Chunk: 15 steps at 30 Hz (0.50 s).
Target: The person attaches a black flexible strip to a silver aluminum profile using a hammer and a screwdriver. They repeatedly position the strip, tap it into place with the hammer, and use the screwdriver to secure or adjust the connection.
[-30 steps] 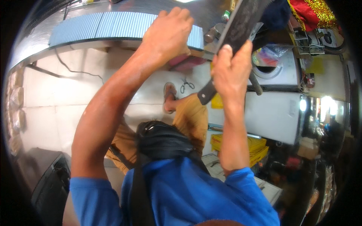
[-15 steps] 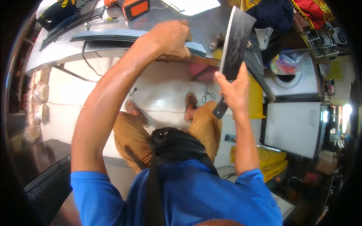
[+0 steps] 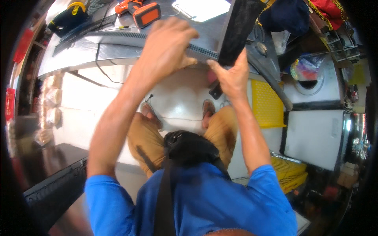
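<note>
My right hand [image 3: 233, 78] grips a broad, dark, cleaver-like blade [image 3: 241, 29] near its black handle [image 3: 215, 90], thumb along one face. The blade points up and away over the table edge, its far end cut off by the picture's top. My left hand [image 3: 167, 47], a little blurred, hovers over a long stack of ridged grey strips [image 3: 118, 38], with the thumb apart from the fingers and nothing visible held. The strips lie along the table's near edge, and their right end [image 3: 202, 53] reaches close to my right thumb.
On the metal table [image 3: 78, 55] are an orange and black power tool [image 3: 146, 15], a white sheet [image 3: 202, 10] and a dark tool bag [image 3: 67, 19]. To the right stand a yellow plastic crate [image 3: 267, 106] and a washing machine [image 3: 323, 84]. A black cable [image 3: 98, 67] hangs from the table.
The blade has come left and farther out, toward the strips' right end. My left hand has loosened from the strips and its fingers have spread. The view has shifted slightly.
</note>
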Tool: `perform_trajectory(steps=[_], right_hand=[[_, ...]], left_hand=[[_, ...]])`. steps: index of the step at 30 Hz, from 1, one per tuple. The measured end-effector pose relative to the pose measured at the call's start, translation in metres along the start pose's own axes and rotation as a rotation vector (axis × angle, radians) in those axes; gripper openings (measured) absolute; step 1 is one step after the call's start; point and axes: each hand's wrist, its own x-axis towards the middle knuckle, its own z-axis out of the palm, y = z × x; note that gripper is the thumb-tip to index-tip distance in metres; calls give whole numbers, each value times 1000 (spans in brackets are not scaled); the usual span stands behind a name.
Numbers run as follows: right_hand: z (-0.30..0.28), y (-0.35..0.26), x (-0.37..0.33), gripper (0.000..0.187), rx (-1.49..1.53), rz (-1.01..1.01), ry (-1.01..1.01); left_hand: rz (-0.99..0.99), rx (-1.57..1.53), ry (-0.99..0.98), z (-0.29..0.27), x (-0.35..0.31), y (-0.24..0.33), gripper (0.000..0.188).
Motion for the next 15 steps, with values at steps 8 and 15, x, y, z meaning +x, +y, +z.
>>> perform_trajectory(steps=[8,15], right_hand=[[21,-35,-48,67,5,82,-82],[32,-65,-96,73,111,26,-334]], left_hand=[[-1182,-1664,593,22,-80,61,49],[-1110,-1509,748,5,-116,65,64]])
